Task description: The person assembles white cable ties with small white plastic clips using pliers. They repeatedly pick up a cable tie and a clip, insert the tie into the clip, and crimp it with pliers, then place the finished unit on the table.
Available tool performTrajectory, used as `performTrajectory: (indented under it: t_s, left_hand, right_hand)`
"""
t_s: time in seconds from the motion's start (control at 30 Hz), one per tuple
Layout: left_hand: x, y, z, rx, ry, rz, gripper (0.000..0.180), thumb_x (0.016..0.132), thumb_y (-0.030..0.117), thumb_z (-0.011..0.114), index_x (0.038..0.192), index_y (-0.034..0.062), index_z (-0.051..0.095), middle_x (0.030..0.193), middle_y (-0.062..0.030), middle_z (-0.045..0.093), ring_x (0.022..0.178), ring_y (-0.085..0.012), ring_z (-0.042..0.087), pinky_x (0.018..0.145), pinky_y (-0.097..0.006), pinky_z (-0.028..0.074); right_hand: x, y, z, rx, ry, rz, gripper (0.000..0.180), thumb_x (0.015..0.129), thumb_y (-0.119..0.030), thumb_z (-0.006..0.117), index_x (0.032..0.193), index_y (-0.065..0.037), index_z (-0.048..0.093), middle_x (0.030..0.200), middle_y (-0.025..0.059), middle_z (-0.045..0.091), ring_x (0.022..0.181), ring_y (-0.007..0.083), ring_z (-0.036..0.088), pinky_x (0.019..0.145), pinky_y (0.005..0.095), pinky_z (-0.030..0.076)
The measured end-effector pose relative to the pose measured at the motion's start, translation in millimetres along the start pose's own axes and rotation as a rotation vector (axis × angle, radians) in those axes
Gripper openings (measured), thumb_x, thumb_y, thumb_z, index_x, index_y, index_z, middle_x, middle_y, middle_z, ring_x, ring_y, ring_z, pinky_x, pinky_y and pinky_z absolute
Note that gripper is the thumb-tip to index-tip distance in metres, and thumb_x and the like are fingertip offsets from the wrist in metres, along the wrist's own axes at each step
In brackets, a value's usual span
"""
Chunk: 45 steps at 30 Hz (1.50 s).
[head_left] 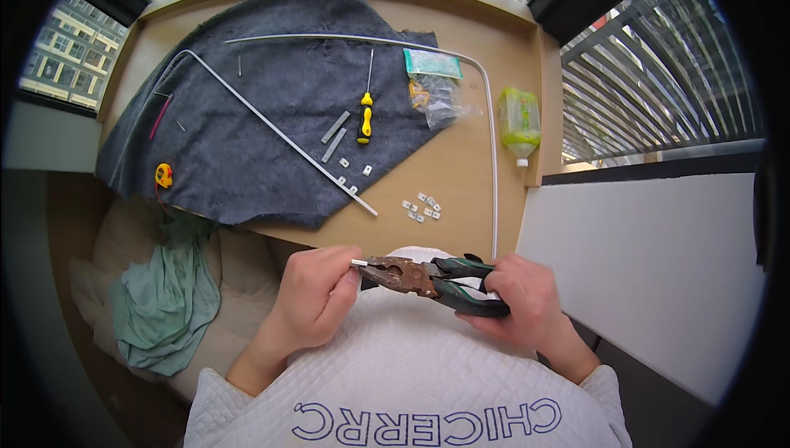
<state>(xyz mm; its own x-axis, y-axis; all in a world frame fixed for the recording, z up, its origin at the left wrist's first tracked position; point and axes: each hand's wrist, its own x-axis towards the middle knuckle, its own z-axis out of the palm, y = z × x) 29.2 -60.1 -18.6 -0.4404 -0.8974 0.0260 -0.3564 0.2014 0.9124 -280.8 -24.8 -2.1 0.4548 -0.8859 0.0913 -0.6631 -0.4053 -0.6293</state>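
Note:
My right hand (pixel 528 298) is wrapped round the dark green and black handles of rusty pliers (pixel 411 276). The pliers lie crosswise in front of my chest, jaws toward the left. Between thumb and fingers, my left hand (pixel 314 298) pinches a small white piece (pixel 360 263) against the jaw tips. Most of that piece is hidden by the fingers, so its exact kind cannot be told. Just beyond the hands, several small white clips (pixel 422 207) lie on the wooden tabletop (pixel 469 172).
A dark grey cloth (pixel 255 111) carries a bent white rail (pixel 271 123), a yellow screwdriver (pixel 365 119), grey strips (pixel 335 127) and a tape measure (pixel 164 175). Another curved rail (pixel 492 135) reaches toward my right hand. A green bottle (pixel 518 123) lies right, near a plastic bag (pixel 440 98).

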Motion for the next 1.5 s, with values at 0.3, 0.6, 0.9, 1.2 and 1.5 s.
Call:
performTrajectory:
  t_s: [0.3, 0.6, 0.9, 1.2, 1.5]
  left_hand:
    - [-3, -23, 30, 0.14, 0.063, -0.121, 0.02, 0.095, 0.013, 0.056, 0.082, -0.0009, 0.058, 0.075, -0.0221, 0.061, 0.071, -0.0452, 0.062, 0.064, -0.052, 0.047]
    - [6, -27, 33, 0.056, 0.222, -0.127, 0.022, 0.098, 0.012, 0.056, 0.083, -0.0027, 0.059, 0.072, -0.0206, 0.059, 0.066, -0.0392, 0.06, 0.062, -0.046, 0.045]
    - [5, -34, 48, -0.113, 0.305, -0.217, 0.021, 0.102, 0.008, 0.063, 0.116, 0.0027, 0.078, 0.078, -0.0093, 0.072, 0.066, -0.0155, 0.07, 0.063, -0.031, 0.054]
    - [-8, -41, 56, -0.597, 0.322, -0.312, 0.021, 0.105, 0.011, 0.063, 0.118, 0.0048, 0.078, 0.078, 0.0004, 0.071, 0.062, -0.0069, 0.057, 0.057, -0.025, 0.045]
    - [-33, -125, 52, -0.783, 0.453, -0.559, 0.022, 0.111, 0.015, 0.057, 0.12, 0.0047, 0.074, 0.078, 0.0034, 0.062, 0.065, -0.0019, 0.053, 0.06, -0.019, 0.044]
  right_hand:
    - [8, 36, 50, 0.042, -0.145, 0.226, 0.025, 0.079, -0.013, 0.078, 0.097, -0.003, 0.064, 0.086, 0.0184, 0.067, 0.081, 0.0402, 0.069, 0.069, 0.0478, 0.055]
    - [21, 38, 57, 0.071, -0.048, 0.207, 0.025, 0.078, -0.009, 0.077, 0.1, -0.002, 0.067, 0.087, 0.0209, 0.068, 0.081, 0.0422, 0.069, 0.071, 0.0479, 0.055]
    - [13, 45, 72, 0.104, -0.046, 0.276, 0.022, 0.08, -0.01, 0.076, 0.099, -0.002, 0.067, 0.087, 0.0222, 0.07, 0.079, 0.0434, 0.069, 0.072, 0.0473, 0.056]
    - [23, 58, 82, 0.193, -0.211, 0.141, 0.048, 0.085, -0.009, 0.077, 0.131, -0.004, 0.063, 0.114, 0.0222, 0.07, 0.1, 0.0383, 0.071, 0.086, 0.0441, 0.057]
    - [41, 106, 88, 0.432, -0.748, 0.324, 0.053, 0.1, -0.027, 0.071, 0.144, -0.004, 0.055, 0.13, 0.0216, 0.068, 0.117, 0.0341, 0.065, 0.101, 0.0415, 0.051]
